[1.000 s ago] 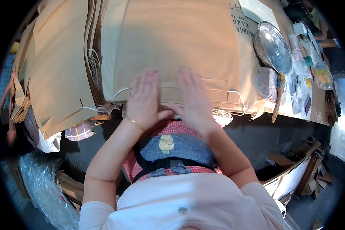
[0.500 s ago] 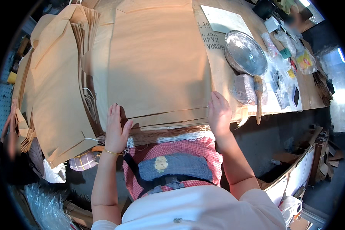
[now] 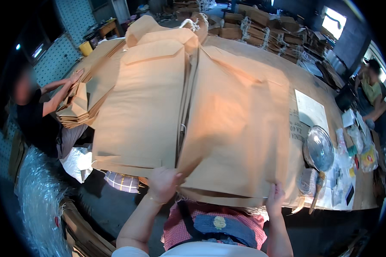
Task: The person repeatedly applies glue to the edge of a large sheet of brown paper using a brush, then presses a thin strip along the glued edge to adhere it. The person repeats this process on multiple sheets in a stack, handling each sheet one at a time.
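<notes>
A large brown paper sack lies before me on the worktable, its near edge toward my body and its left side lifted and creased. My left hand is closed on the sack's near left corner, slightly blurred. At the near right corner, my right hand pinches the edge between thumb and fingers. Directly left of this sack lies a stack of similar paper sacks, with white string showing along its side. Other layers of paper lie under the sack I hold.
To the right are a metal bowl, a flat brush, a white sheet and plastic bags. A person handles folded sacks at the left; another person sits at the far right. Bundles are piled behind the table.
The view has tilted up and turned left, showing more of the room. My left hand has gone from lying flat to gripping the sack's corner, and the sack's left side has lifted.
</notes>
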{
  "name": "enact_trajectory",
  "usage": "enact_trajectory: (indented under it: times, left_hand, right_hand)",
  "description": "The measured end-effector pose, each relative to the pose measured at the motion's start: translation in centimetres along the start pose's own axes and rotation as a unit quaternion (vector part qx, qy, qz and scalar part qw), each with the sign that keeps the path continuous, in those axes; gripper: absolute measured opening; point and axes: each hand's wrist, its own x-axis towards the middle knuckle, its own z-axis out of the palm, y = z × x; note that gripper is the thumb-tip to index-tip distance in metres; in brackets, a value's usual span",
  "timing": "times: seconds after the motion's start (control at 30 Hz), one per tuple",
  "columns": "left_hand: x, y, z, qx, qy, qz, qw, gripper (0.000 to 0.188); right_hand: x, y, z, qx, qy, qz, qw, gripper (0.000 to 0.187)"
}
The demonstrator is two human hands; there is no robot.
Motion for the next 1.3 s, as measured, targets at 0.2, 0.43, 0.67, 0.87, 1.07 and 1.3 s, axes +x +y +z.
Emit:
enact_trajectory:
  times: [0.2, 0.43, 0.67, 0.87, 1.07, 1.3]
  left_hand:
    - [-7.3, -10.7, -8.4, 0.011, 0.130, -0.385, 0.914, 0.027]
    - [-8.6, -27.5, -13.0, -0.031, 0.149, -0.391, 0.908, 0.036]
    - [-11.4, -29.8, -12.2, 0.271, 0.080, -0.411, 0.867, 0.029]
    - [-5.3, -9.4, -4.4, 0.100, 0.053, -0.187, 0.976, 0.021]
    - [-0.4, 7.1, 5.9, -0.053, -0.155, 0.109, 0.980, 0.030]
    - [3.3, 9.0, 9.8, -0.049, -0.278, 0.145, 0.948, 0.047]
  right_hand:
    - [3.7, -9.5, 11.1, 0.100, -0.229, -0.043, 0.967, 0.032]
    - [4.1, -15.8, 23.6, 0.273, -0.389, 0.078, 0.876, 0.037]
    - [3.5, -11.7, 5.2, 0.067, -0.439, -0.199, 0.874, 0.031]
    - [1.9, -1.5, -17.3, -0.545, -0.005, 0.019, 0.838, 0.043]
    - [1.1, 1.9, -21.6, -0.510, -0.073, -0.082, 0.853, 0.044]
    - [1.7, 2.9, -23.4, -0.473, -0.041, -0.215, 0.853, 0.038]
